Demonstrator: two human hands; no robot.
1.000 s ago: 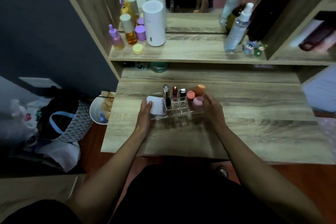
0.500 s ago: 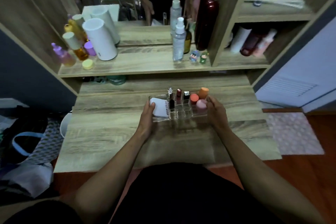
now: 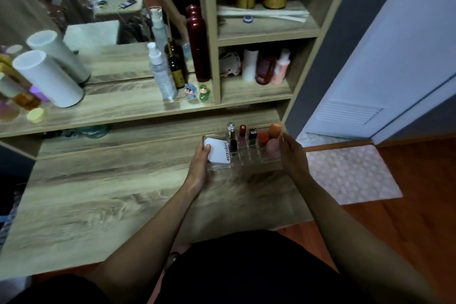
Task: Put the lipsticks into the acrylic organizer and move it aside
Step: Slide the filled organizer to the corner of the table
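The clear acrylic organizer [image 3: 249,159] is at the right end of the wooden desk [image 3: 111,192], close to its right edge. Upright in its slots stand a silver-capped lipstick [image 3: 230,131], a red lipstick [image 3: 242,134] and a black lipstick [image 3: 252,136]. It also holds a white compact [image 3: 218,152] at its left end and orange and pink makeup sponges [image 3: 269,136] at its right end. My left hand [image 3: 199,163] grips the organizer's left end, thumb on the compact. My right hand [image 3: 292,153] grips its right end.
The shelf [image 3: 123,108] behind holds a white cylinder [image 3: 48,79], a spray bottle [image 3: 160,71], a dark red bottle [image 3: 198,42], small jars and two figurines [image 3: 197,91]. Side cubbies hold more bottles [image 3: 265,66]. Right of the desk are a pink mat [image 3: 350,173] and a door [image 3: 385,52].
Both hands have carried the organizer from the desk's middle toward its right end, and my view has swung right with it. The grip on both ends is unchanged.
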